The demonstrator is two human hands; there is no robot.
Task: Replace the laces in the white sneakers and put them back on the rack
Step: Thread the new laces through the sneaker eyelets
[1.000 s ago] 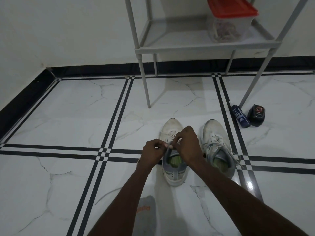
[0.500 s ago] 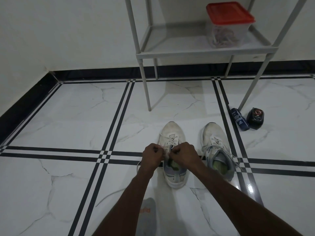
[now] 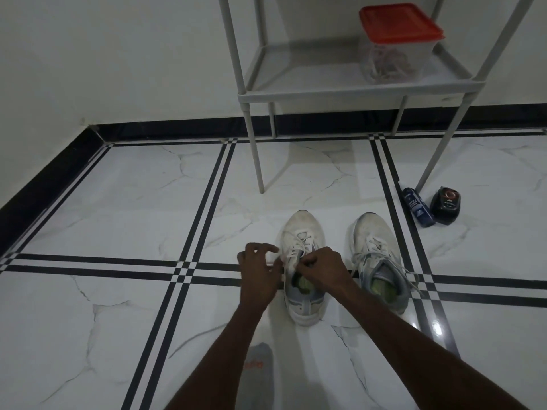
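Fingers [image 3: 307,263] of right hand [image 3: 321,269] pinch lace [image 3: 291,257] at left sneaker [image 3: 302,232]; left hand [image 3: 259,269] fingers curled, grip unclear. Right sneaker [image 3: 376,235] beside.

Single head-worn view, facing forward and down, close above floor [image 3: 118,306], rack [image 3: 325,90] beyond

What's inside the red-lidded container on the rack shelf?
Through the clear wall of the container a tangle of pale cords shows, possibly laces. The red lid covers the top; how many lie inside cannot be told.
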